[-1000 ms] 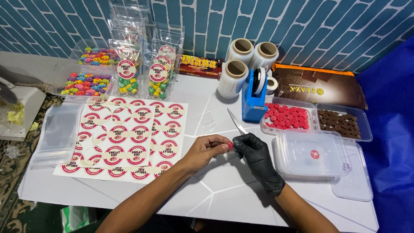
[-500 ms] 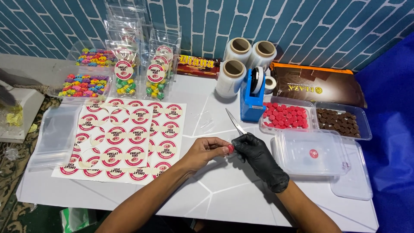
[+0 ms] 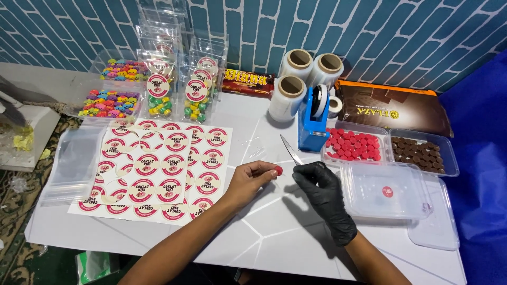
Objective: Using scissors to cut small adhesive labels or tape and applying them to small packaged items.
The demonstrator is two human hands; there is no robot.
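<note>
A small home sweet-packing station: a white counter [image 3: 274,232] holds sticker sheets [image 3: 158,169], candy trays [image 3: 353,145], plastic-wrap rolls [image 3: 301,74] and a tape dispenser [image 3: 312,119].

We are seeing sticker sheets [image 3: 158,171] lying flat at the table's left, covered in round red-and-white labels. Behind them clear bags [image 3: 179,89] of coloured sweets are standing upright, each wearing one such round label. Empty clear bags [image 3: 74,163] are lying at the far left. A dark red bar wrapper [image 3: 248,82] with gold lettering is resting against the wall, and a large brown wrapper [image 3: 393,108] is lying at the back right.
</note>
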